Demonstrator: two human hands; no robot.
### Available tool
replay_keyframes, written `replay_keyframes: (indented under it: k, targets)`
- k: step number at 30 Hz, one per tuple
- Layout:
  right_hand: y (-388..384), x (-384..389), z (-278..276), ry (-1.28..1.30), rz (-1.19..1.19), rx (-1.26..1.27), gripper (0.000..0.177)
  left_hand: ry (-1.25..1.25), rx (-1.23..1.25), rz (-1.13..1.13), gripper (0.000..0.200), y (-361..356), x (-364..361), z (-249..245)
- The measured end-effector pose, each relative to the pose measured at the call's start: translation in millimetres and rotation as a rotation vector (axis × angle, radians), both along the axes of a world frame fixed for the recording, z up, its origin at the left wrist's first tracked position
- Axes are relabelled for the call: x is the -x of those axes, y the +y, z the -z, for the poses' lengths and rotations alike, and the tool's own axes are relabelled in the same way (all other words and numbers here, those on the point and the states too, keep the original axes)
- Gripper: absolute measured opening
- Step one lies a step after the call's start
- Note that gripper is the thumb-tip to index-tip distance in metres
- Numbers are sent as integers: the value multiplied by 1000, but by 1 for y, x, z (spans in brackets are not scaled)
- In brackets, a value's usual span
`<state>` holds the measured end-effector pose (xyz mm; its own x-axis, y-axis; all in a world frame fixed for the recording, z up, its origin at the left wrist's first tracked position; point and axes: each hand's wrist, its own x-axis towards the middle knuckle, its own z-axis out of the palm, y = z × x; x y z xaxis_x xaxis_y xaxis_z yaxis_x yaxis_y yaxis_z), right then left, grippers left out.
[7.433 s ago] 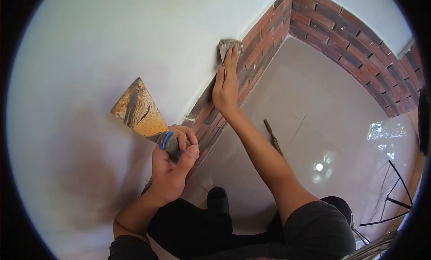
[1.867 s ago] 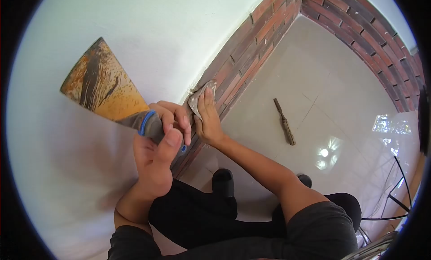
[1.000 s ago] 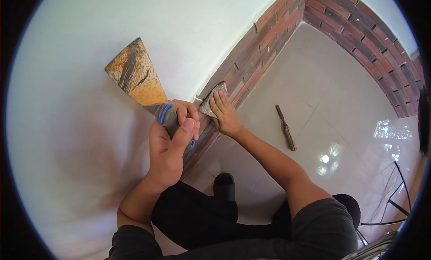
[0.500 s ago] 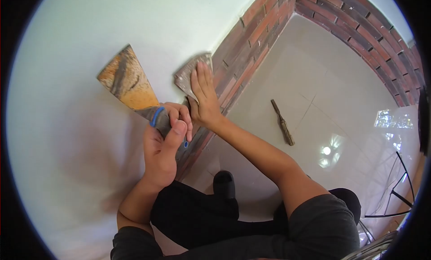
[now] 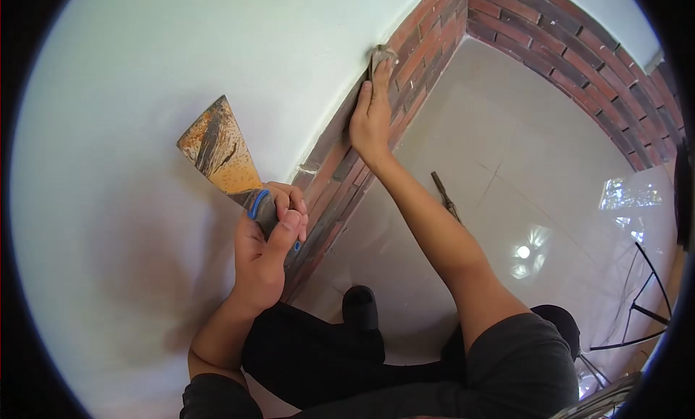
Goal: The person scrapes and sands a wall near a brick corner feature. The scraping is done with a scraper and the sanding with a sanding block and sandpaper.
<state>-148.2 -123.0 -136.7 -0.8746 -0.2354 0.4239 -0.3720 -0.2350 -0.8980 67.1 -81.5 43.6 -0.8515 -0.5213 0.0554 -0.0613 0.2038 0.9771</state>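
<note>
My left hand [image 5: 260, 256] is closed around the grey, blue-trimmed handle of a putty knife [image 5: 221, 151]. Its wide blade, stained yellow-brown with dark streaks, points up and left in front of the white wall [image 5: 130, 78]. Farther along, my right hand [image 5: 371, 122] reaches out to the brick-faced strip [image 5: 337, 154] at the wall's foot. Its fingers press a crumpled grey-brown rag [image 5: 382, 55] against the upper edge of the bricks, where they meet the white wall. Most of the rag is hidden under the fingers.
A slim brown hand tool [image 5: 444, 191] lies on the glossy tiled floor [image 5: 499, 122], partly behind my right forearm. More brickwork [image 5: 572, 53] curves along the far side. A black thin-framed object [image 5: 641, 314] stands at the right. My dark shoe [image 5: 360, 308] is near the wall.
My right hand has slid with the rag up and right, from the white wall to the brick edge farther along. My left hand still holds the putty knife, slightly lower in view.
</note>
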Motion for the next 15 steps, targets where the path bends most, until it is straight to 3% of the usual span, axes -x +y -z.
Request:
replay_keyframes:
  k: [2, 4, 6, 8, 11, 15]
  targets:
    - [7, -18, 2, -17, -51, 1, 53, 11, -17, 16, 13, 1, 1, -1]
    - [19, -83, 15, 124, -161, -40, 64, 20, -16, 17, 14, 4, 5, -3]
    - [34, -142, 26, 80, -347, 49, 70, 36, -19, 29, 14, 10, 10, -4]
    - [36, -153, 24, 42, -338, 74, 71, 33, -15, 31, 15, 14, 12, -5]
    - [15, -121, 19, -76, -171, 38, 62, 28, 4, 41, 14, 18, 7, -7]
    - [-6, 4, 34, -277, 20, 22, 56, 19, -60, -44, 13, 22, 4, -14]
